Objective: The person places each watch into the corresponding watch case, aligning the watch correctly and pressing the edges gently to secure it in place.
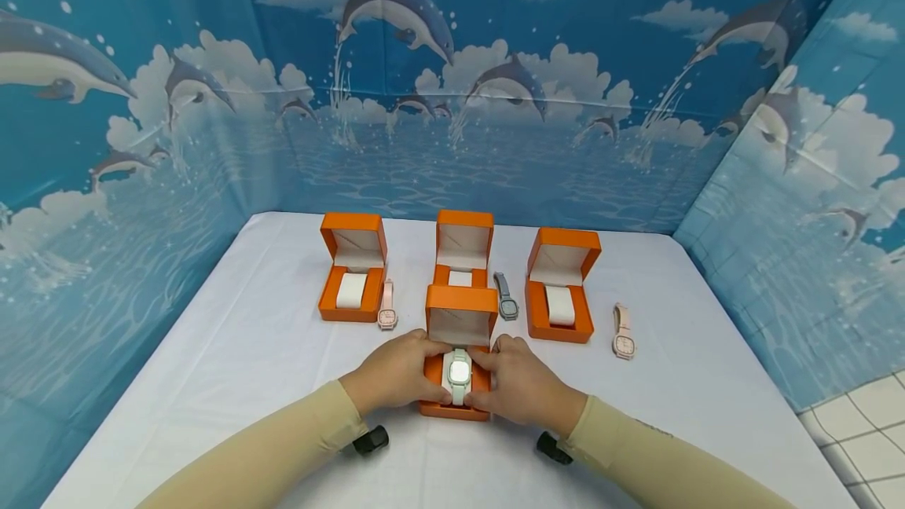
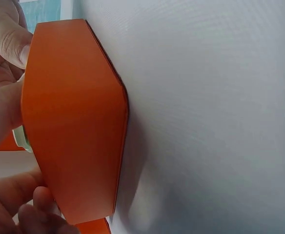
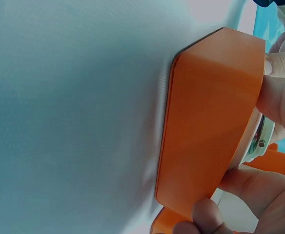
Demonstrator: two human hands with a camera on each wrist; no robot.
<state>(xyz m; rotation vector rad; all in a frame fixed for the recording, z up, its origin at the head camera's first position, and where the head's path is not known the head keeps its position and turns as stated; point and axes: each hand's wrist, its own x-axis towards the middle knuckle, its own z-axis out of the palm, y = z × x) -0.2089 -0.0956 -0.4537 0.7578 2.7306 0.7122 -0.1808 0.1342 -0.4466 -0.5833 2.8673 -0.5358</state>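
Beige sleeves (image 1: 265,446) enter lower frame; left hand (image 1: 392,371) and right hand (image 1: 526,385) pinch the pale watch (image 1: 459,372) between them at lower centre, inside an open orange box (image 1: 455,412).

Long lt. tan sleeves (image 1: 283,446), creased nr. cuffs; R sleeve (image 1: 679,458) has sm. dark marking (image 1: 654,428), illegible. Blk cyl. unit (image 1: 371,441) nr. ea. wrist. L hand (image 1: 396,371) & R hand (image 1: 526,379) bare.

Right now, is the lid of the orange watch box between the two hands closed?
No, its lid stands raised, and the pale green wristwatch shows inside the open orange watch box.
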